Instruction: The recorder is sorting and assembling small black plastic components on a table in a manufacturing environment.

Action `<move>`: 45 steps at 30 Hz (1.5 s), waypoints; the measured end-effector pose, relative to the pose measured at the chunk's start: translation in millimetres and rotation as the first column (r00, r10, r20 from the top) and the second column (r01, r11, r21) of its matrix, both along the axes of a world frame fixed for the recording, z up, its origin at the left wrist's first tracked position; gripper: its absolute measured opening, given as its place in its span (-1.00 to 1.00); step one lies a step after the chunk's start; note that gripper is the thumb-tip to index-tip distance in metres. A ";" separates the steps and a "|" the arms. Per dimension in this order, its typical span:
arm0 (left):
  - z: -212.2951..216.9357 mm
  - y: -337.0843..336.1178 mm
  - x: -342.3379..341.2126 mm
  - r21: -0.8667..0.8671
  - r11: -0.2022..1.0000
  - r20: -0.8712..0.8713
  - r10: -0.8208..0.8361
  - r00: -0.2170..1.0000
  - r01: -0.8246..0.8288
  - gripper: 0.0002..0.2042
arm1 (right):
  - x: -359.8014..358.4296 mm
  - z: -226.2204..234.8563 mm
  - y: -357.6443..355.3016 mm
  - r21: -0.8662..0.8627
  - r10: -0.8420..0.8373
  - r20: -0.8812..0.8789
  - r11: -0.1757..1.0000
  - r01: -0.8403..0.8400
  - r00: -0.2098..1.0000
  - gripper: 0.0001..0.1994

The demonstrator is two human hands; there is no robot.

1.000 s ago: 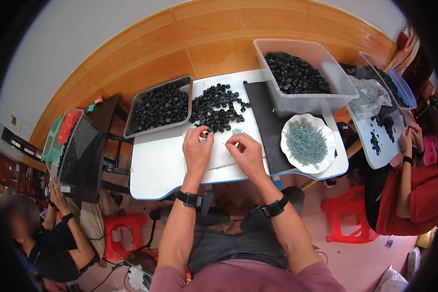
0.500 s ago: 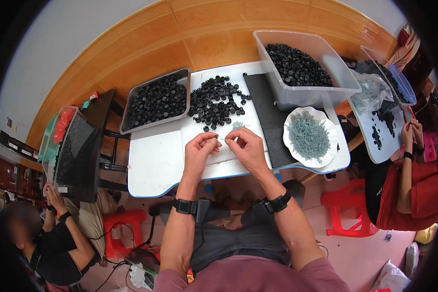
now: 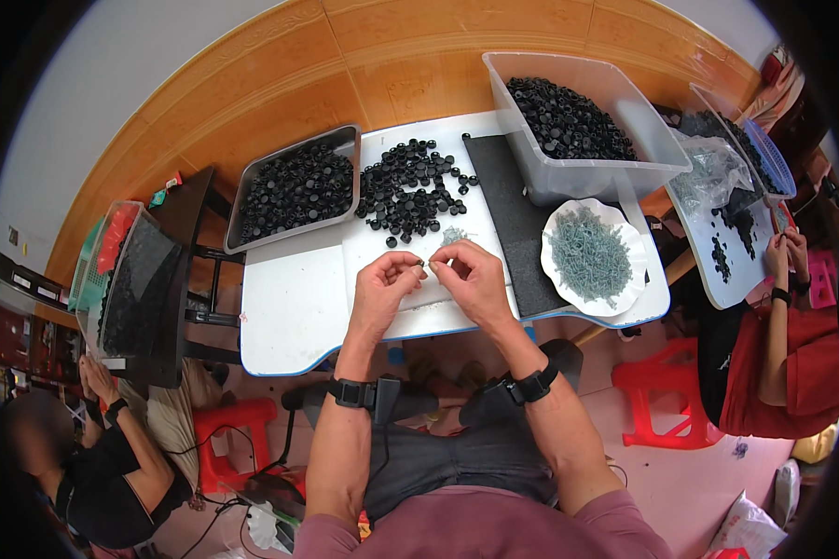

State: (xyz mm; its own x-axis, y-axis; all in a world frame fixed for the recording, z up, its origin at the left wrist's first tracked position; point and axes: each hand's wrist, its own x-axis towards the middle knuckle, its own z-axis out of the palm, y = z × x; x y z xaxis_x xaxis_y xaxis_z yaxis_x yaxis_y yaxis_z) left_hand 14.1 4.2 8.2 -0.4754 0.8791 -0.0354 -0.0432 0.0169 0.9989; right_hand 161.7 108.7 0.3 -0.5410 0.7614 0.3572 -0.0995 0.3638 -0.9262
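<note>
My left hand (image 3: 383, 291) is closed in a pinch, with a small dark cap (image 3: 421, 265) at its fingertips. Close beside it, my right hand (image 3: 474, 281) is also pinched, its fingertips almost meeting the left ones. Whatever sits between the right fingers is too small to make out. Both hands hover over the near part of the white table (image 3: 294, 307). Just beyond them lie a spread of loose black caps (image 3: 410, 191) and a small heap of grey-green screws (image 3: 454, 236).
A metal tray (image 3: 233, 228) of black caps stands left, and a big clear bin (image 3: 615, 174) of black parts at back right. A white scalloped dish (image 3: 631, 291) of screws sits partly on a black mat (image 3: 513, 224). Co-workers sit at left (image 3: 112, 475) and right (image 3: 783, 373).
My fingertips have come closer together; the thin screw seen between them before no longer shows clearly. The view has shifted slightly. The left co-worker's hands have moved a little.
</note>
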 end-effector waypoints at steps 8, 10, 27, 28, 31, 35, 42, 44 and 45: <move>0.0 -0.2 -2.7 -0.042 0.996 -0.036 -0.082 0.996 0.081 -0.81 | 0.4 -0.6 0.4 -0.021 0.017 -0.044 1.000 -0.018 0.999 -0.93; 1.7 0.5 -1.0 -0.049 0.994 -0.031 -0.102 0.994 0.100 -0.81 | 1.4 -1.4 1.3 -0.051 0.024 -0.049 0.998 -0.026 0.999 -0.93; -17.0 -1.5 2.3 0.067 0.997 -0.202 -0.024 0.979 0.038 -0.79 | -1.8 0.8 1.2 0.028 0.007 0.051 1.000 -0.009 0.999 -0.93; -16.6 -1.0 2.4 0.068 0.997 -0.201 -0.022 0.979 0.036 -0.79 | -2.1 0.8 1.7 0.022 0.018 0.044 1.000 -0.019 0.999 -0.93; -15.5 0.0 5.2 0.117 0.993 -0.075 -0.003 0.997 0.012 -0.76 | -2.3 1.1 0.9 0.005 0.035 0.045 0.999 -0.035 0.998 -0.92; -15.5 -0.9 5.7 0.099 0.995 -0.075 0.001 0.997 0.006 -0.74 | -0.8 4.2 -0.3 0.022 0.033 0.057 0.999 -0.035 0.998 -0.91; -19.7 2.6 6.1 0.120 0.993 -0.174 0.028 0.984 -0.007 -0.76 | -1.1 -2.3 2.1 0.064 0.038 -0.009 0.997 -0.038 0.999 -0.88; -18.4 0.6 3.6 0.077 0.997 -0.233 0.016 0.972 0.003 -0.77 | -0.3 -2.9 2.0 0.062 0.045 -0.005 0.997 -0.045 0.999 -0.87; -17.4 -0.9 2.0 0.034 0.999 -0.293 0.003 0.956 0.007 -0.77 | -0.1 0.0 0.7 0.034 0.050 -0.002 0.998 -0.050 0.999 -0.87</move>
State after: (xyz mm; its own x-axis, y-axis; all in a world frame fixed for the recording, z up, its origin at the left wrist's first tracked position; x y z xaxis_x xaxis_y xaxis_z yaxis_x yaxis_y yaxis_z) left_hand 16.1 3.3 -9.2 -0.4587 0.8782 0.1355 0.2519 -0.0177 0.9676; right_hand 161.5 109.4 0.3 -0.5772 0.7206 0.3842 -0.1212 0.3897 -0.9130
